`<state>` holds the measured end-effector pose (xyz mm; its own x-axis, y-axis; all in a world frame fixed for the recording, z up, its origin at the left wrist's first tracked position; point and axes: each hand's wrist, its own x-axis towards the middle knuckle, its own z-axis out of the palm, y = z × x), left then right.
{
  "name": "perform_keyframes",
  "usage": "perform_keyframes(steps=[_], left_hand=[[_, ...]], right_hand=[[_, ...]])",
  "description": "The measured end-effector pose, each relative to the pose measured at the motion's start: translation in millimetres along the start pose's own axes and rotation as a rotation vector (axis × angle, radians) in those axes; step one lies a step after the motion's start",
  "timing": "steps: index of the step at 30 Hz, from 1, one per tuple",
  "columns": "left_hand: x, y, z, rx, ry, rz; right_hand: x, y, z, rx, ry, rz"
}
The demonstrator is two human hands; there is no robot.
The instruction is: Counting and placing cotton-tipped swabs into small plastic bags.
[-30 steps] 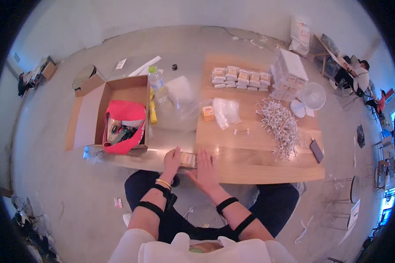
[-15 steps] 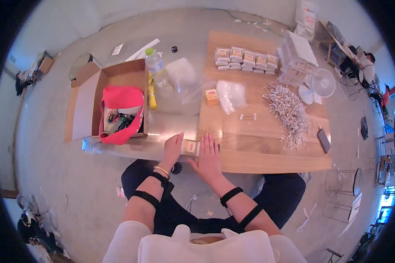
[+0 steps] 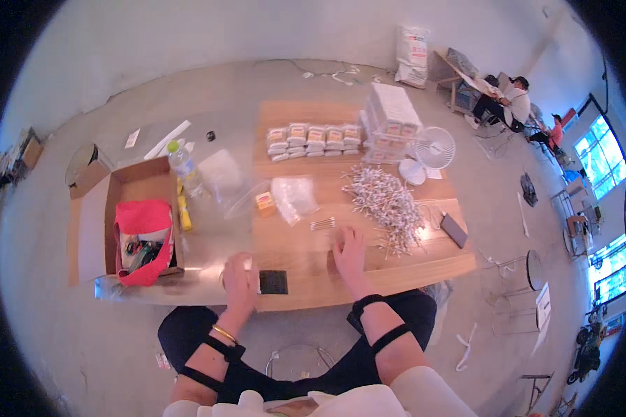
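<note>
My left hand (image 3: 240, 286) is curled at the table's front edge. A pale edge shows beside its fingers, but what it closes on is mostly hidden under the hand. Just right of it lies a flat dark pad (image 3: 274, 282). My right hand (image 3: 349, 256) is over the wooden table, fingers forward and a little apart, with nothing seen in it. Close to its fingertips is a short row of cotton swabs (image 3: 323, 224). A large loose heap of cotton swabs (image 3: 386, 205) lies to its right. Clear plastic bags (image 3: 293, 198) and a small orange-yellow box (image 3: 264, 202) lie farther off.
Several filled packets (image 3: 316, 136) are stacked at the back, beside white wrapped packs (image 3: 391, 115) and a small white fan (image 3: 432, 149). A dark phone-like slab (image 3: 453, 230) is at right. Left stand a bottle (image 3: 182, 165) and a cardboard box (image 3: 142, 182) holding a red bag (image 3: 144, 217).
My right hand has left the swab packet and moved right, toward the loose swabs. The packet no longer shows, and the dark pad is uncovered. The whole view has shifted.
</note>
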<state>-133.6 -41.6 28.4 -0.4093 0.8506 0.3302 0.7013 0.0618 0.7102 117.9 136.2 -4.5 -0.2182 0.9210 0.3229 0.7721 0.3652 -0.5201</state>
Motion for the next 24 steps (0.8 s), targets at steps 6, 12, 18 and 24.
perform_keyframes(steps=[6,12,18,24], left_hand=[[15.3,56.4,56.9,0.048,-0.243,0.247],[58.3,78.8,118.1,0.247,-0.37,0.341],[82.0,50.5,164.9,0.35,-0.427,0.339],[51.8,63.5,139.8,0.377,-0.604,0.387]], right_hand=[[15.7,21.0,19.2,0.047,-0.15,0.066],[46.1,7.6,25.9,-0.113,-0.074,-0.153],[48.6,10.2,8.3,0.003,-0.265,-0.156],[2.4,60.6,-42.3,-0.061,-0.031,-0.075]])
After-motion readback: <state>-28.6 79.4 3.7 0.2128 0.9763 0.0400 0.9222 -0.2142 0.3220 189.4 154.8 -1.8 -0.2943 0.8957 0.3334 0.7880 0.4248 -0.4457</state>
